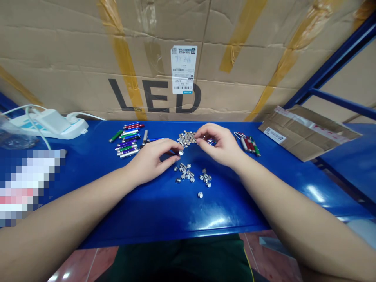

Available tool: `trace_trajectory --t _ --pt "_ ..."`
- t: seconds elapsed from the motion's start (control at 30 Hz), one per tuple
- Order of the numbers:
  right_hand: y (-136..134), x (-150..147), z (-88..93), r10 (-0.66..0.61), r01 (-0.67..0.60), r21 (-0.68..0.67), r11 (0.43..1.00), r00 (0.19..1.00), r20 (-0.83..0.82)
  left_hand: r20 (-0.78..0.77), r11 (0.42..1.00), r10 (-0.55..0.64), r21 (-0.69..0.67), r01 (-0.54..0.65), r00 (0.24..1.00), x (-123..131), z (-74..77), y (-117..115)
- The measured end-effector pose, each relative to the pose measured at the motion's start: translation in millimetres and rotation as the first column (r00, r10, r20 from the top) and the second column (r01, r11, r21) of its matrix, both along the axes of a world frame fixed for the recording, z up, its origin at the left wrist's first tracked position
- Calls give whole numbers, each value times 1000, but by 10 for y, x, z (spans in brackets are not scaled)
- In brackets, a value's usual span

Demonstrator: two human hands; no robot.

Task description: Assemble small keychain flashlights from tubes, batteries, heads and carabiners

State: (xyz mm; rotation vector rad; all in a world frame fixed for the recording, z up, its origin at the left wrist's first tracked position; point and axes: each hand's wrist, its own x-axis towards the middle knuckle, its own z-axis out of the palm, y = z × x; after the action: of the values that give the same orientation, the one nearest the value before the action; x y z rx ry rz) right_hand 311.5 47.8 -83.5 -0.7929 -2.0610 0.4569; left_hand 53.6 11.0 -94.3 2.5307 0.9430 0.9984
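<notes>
My left hand (154, 158) pinches a small silver screw cap (181, 153) between thumb and fingertips. To its right, my right hand (220, 143) has thumb and forefinger nearly together at the edge of a pile of small round button cells (186, 138); whatever is between those fingertips is too small to make out. Nearer to me lie two loose clusters of silver caps, a larger left cluster (185, 172) and a smaller right cluster (205, 178). One single cap (200, 194) sits apart from them.
Colourful metal tubes (127, 143) lie stacked at the left, and more tubes (249, 145) at the right. A white power strip (70, 127) with cables stands back left. An LED carton (158, 70) walls off the back; a smaller cardboard box (305, 133) stands right on the blue table (164, 215).
</notes>
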Motion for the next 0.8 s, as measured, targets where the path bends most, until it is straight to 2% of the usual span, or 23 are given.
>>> trace_trajectory --t 0.07,0.13,0.23,0.33,0.4,0.47,0.53,0.63,0.8 --pt "62 106 -9 -150 151 -24 988 988 35 -11 1000 -10 19 10 1000 -1 8 5" --pt "109 186 -26 -239 241 -12 970 966 98 -23 999 -20 34 21 1000 -2 15 10" --pt "147 233 -57 -236 232 48 972 931 279 -25 999 -13 38 14 1000 -8 18 10" --pt "160 235 -70 -209 201 72 977 835 508 -13 999 36 5 -36 999 -22 11 3" --pt "154 235 -62 -223 218 79 973 791 569 -6 997 79 -26 -79 997 -30 4 0" --pt "132 220 -50 -195 174 91 981 805 560 -5 992 113 -47 -113 994 -35 -5 3" --pt "97 170 -52 -91 46 96 994 833 545 -5 990 130 -47 -130 991 -37 -14 14" --pt "47 27 -103 53 -122 79 989 807 589 -1 992 127 -20 -127 992 -38 -26 37" --pt "45 -139 -208 60 -159 96 983 760 647 9 990 136 -21 -136 991 -42 -20 44"
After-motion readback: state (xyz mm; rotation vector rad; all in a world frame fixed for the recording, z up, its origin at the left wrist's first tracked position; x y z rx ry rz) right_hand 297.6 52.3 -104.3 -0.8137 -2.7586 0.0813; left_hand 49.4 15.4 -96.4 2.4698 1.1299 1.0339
